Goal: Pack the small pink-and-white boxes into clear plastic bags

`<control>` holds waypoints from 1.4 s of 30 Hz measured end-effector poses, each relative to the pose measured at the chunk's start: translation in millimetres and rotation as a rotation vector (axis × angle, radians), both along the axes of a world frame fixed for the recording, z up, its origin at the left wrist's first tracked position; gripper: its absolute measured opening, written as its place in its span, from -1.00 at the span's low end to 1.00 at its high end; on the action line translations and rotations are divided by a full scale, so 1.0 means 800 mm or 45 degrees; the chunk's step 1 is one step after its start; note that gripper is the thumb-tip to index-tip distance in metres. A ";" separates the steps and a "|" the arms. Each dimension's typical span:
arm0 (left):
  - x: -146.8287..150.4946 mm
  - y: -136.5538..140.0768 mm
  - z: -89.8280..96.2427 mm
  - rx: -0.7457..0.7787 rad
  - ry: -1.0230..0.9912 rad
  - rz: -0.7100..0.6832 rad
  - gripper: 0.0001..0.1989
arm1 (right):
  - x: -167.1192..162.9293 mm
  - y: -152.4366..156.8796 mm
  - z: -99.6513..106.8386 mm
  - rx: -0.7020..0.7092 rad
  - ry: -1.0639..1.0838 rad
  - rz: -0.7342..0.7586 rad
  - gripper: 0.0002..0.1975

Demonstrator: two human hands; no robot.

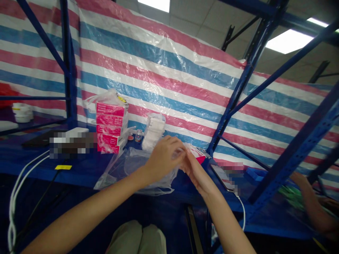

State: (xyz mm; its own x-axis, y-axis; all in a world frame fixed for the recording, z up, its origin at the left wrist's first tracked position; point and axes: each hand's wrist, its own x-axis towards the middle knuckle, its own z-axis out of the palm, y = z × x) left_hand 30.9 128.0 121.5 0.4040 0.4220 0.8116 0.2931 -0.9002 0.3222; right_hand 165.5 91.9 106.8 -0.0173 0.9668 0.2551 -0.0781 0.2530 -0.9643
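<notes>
My left hand and my right hand meet above the blue shelf, their fingertips pinched together. A small pale, see-through piece may be between the fingers, but it is too blurred to name. Under and behind my left hand lies a clear plastic bag, spread flat and reaching over the shelf's front edge. Just behind the hands stands a stack of white items in clear wrap. A pink and white box lies past my right hand, partly hidden by it.
Pink boxes are stacked at the left beside a small jar. A phone with a white cable lies to the right. Blue posts frame the shelf. At far right, another person's arm is near green material.
</notes>
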 end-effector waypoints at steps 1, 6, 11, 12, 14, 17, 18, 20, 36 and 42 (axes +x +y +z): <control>0.005 -0.013 -0.003 0.129 0.117 -0.030 -0.79 | -0.004 -0.008 0.001 -0.011 0.133 -0.021 -0.59; -0.010 -0.036 -0.028 0.467 0.313 -0.226 -0.55 | 0.011 -0.033 0.004 -0.056 0.345 0.038 -0.72; -0.050 -0.010 -0.037 0.303 -0.119 -0.173 -0.57 | 0.027 -0.046 0.002 -0.059 0.367 0.105 -0.65; -0.056 -0.004 -0.034 0.224 -0.109 -0.207 -0.55 | 0.027 -0.047 0.002 -0.054 0.374 0.106 -0.63; -0.063 0.004 -0.028 0.086 -0.001 -0.317 -0.54 | 0.025 -0.049 0.002 -0.052 0.376 0.113 -0.63; -0.066 0.005 -0.023 0.056 0.102 -0.337 -0.52 | 0.017 -0.047 0.003 -0.048 0.347 0.127 -0.63; -0.065 0.003 -0.023 0.093 0.105 -0.292 -0.49 | 0.014 -0.046 0.003 -0.045 0.336 0.131 -0.63; -0.064 -0.004 -0.025 0.209 0.058 -0.156 -0.44 | 0.008 -0.042 0.003 -0.040 0.309 0.134 -0.63; -0.082 -0.005 -0.012 0.158 0.162 0.056 -0.86 | 0.011 -0.031 -0.019 -0.084 0.074 0.040 -0.71; -0.148 0.043 -0.009 -0.475 -0.267 -0.095 -0.81 | 0.071 -0.018 -0.027 -0.089 -0.067 -0.098 -0.74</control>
State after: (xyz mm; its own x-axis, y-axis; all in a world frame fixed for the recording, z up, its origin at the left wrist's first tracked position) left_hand -87.3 162.2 114.2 0.2871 0.6779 0.6768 0.1252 -0.7270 0.6751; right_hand 221.9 77.1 85.5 0.0459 0.9812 0.1877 -0.0097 0.1883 -0.9821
